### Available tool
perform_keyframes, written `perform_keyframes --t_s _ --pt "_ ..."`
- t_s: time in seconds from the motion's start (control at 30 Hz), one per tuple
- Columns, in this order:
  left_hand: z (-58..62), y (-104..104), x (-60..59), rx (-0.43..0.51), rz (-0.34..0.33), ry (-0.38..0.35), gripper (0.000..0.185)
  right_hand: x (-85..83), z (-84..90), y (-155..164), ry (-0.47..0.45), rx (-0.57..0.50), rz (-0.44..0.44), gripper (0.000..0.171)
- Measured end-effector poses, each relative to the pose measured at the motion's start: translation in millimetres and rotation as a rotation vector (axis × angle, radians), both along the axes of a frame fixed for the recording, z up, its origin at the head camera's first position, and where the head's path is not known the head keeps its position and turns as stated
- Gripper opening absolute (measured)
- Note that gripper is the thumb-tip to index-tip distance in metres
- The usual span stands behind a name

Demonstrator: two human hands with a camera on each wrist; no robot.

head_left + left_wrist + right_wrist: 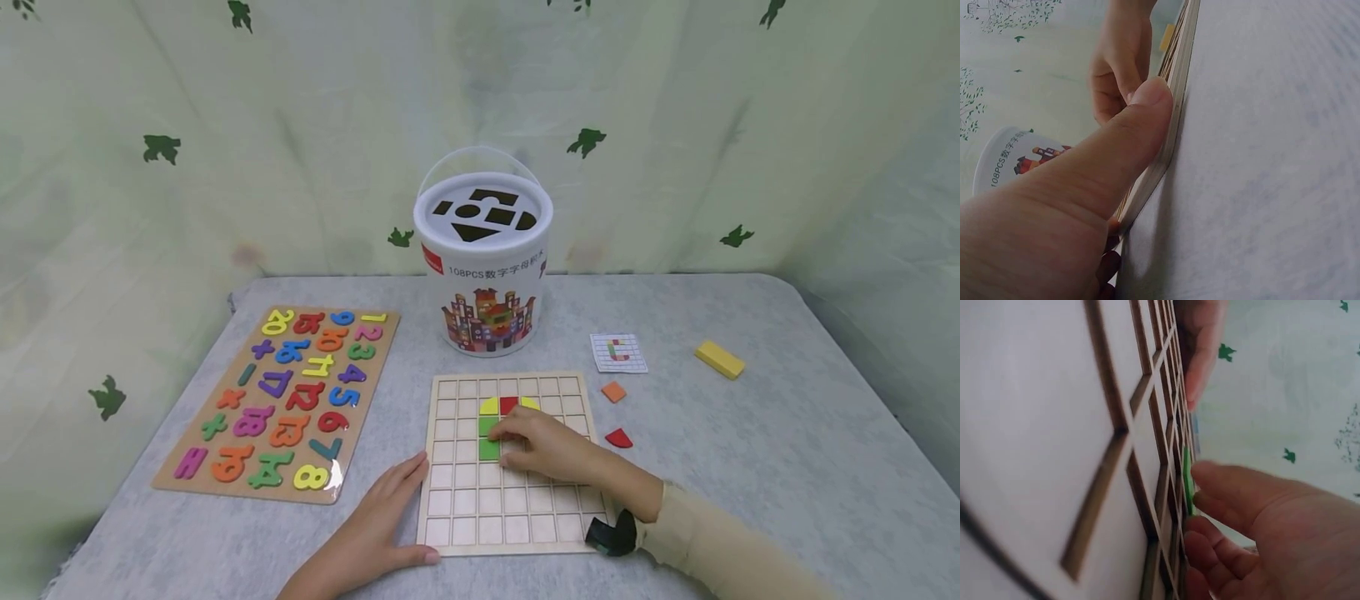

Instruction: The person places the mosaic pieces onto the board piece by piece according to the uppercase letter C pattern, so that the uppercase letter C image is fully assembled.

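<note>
A wooden grid board (442,500) lies on the table. My left hand (378,517) rests at its left side, fingers against the edge and thumb (1150,94) at the near edge. Over the board my right hand (551,446) pinches a green square tile (489,451) with curled fingers, low at the grid; the tile also shows at the fingertips in the right wrist view. Just above it is another green square tile (487,427), partly covered by a finger. A yellow quarter-round tile (490,407), a red square tile (508,406) and a second yellow tile (529,402) form the row above.
Right of the board lie a pattern card (618,353), an orange square tile (613,392), a red quarter-round tile (619,438) and a yellow block (720,359). A white bucket (487,275) stands behind. At left lies a number puzzle board (240,375).
</note>
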State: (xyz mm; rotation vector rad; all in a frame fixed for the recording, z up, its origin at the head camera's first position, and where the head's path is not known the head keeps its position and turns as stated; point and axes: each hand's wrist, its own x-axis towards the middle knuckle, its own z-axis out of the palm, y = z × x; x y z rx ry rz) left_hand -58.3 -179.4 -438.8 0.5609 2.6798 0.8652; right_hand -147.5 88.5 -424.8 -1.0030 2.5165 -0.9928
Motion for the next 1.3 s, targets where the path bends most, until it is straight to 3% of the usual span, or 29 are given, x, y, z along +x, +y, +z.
perform_keyframes --t_s 0.2,0.37,0.5,0.73,1.0,1.3 --pt "-0.3 0 -0.3 0.002 -0.001 0.004 0.105 5.3 15.0 15 -0.071 -0.068 -0.025 0.039" --pt "-0.7 1 -0.7 0.004 0.001 0.000 0.105 10.3 31.1 38 -0.029 -0.126 -0.067 0.042" --pt "-0.7 1 -0.8 0.004 0.003 -0.008 0.106 14.9 33.9 64 0.007 -0.128 -0.126 0.044" --pt "-0.9 0 -1.1 -0.002 0.002 0.002 0.106 20.5 15.8 105 0.043 -0.037 -0.248 0.042" --pt "-1.6 0 -1.0 -0.002 0.003 0.006 0.106 21.1 -0.9 131 0.021 0.006 -0.255 0.036" --pt "-2.1 -1 -0.3 0.000 0.003 0.011 0.106 19.5 -6.0 136 0.102 0.056 -0.277 0.027"
